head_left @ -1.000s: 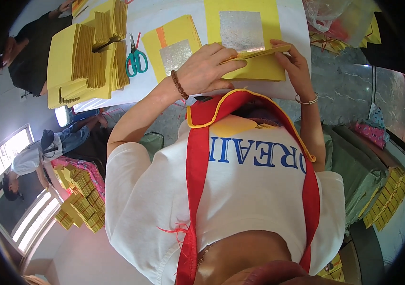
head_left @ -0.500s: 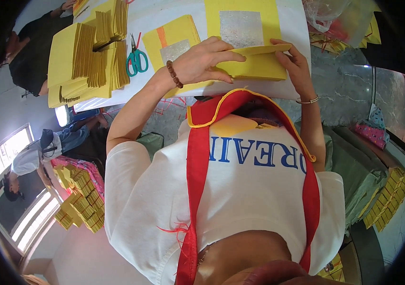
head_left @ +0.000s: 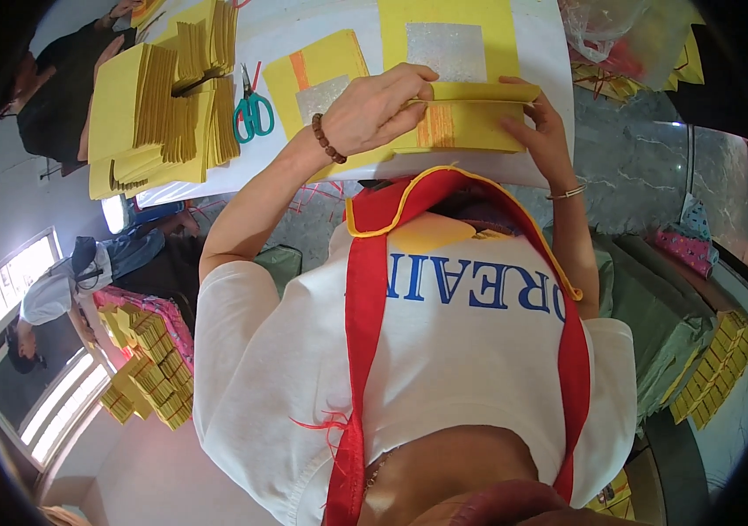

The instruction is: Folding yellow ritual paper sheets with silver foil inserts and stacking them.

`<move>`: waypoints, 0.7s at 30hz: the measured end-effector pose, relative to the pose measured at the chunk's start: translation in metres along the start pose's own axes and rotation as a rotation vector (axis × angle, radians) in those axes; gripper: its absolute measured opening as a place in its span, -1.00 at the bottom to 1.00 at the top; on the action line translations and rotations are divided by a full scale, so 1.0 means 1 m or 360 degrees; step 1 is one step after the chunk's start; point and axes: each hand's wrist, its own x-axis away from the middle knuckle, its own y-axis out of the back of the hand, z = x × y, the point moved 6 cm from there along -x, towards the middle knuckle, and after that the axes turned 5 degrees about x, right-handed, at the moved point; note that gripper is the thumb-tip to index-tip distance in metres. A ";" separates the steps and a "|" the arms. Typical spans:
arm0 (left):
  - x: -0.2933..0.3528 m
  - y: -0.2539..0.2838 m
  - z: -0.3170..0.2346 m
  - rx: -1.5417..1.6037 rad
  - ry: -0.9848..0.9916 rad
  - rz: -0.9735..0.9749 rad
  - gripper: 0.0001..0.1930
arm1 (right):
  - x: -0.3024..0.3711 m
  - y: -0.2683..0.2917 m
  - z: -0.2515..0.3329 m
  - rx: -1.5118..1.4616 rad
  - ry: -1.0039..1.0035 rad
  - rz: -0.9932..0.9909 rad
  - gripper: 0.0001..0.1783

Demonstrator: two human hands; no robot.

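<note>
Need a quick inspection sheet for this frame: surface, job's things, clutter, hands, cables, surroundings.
Surface: white table, mostly covered with yellow paper.
Job's things: folded yellow sheet with an orange stripe, at the table's near edge; flat yellow sheet with a silver square just beyond it.
Clutter: green-handled scissors; stacks of folded yellow paper at left; clear plastic bag at right.
Hands: left hand presses on the folded sheet's top edge; right hand grips its right end.
Cables: nothing seen.
Surroundings: another person below left beside yellow bundles; more bundles at right on the floor.
</note>
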 end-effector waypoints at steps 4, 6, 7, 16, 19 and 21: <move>0.007 -0.001 0.003 0.0199 0.0002 -0.0238 -0.55 | -0.005 -0.001 -0.011 -0.0121 -0.0091 -0.0117 -0.72; 0.010 0.004 0.001 0.0174 0.0005 -0.0349 -0.49 | -0.006 0.001 -0.012 -0.0171 0.0011 -0.0151 -0.77; 0.011 0.009 0.002 0.0150 0.0010 -0.0461 -0.43 | -0.006 0.002 -0.013 -0.0197 0.0011 -0.0160 -0.81; 0.014 -0.006 0.023 -0.0383 -0.0145 -0.0414 -0.49 | -0.008 0.007 0.003 0.0109 0.0152 -0.0073 -0.65; 0.015 0.007 0.001 -0.0675 -0.0246 -0.0422 -0.53 | -0.006 0.006 0.037 0.0568 0.0434 -0.0155 -0.53; 0.021 0.007 -0.015 -0.0686 -0.0330 -0.0291 -0.52 | 0.000 0.001 0.056 0.1048 0.0722 -0.0109 -0.56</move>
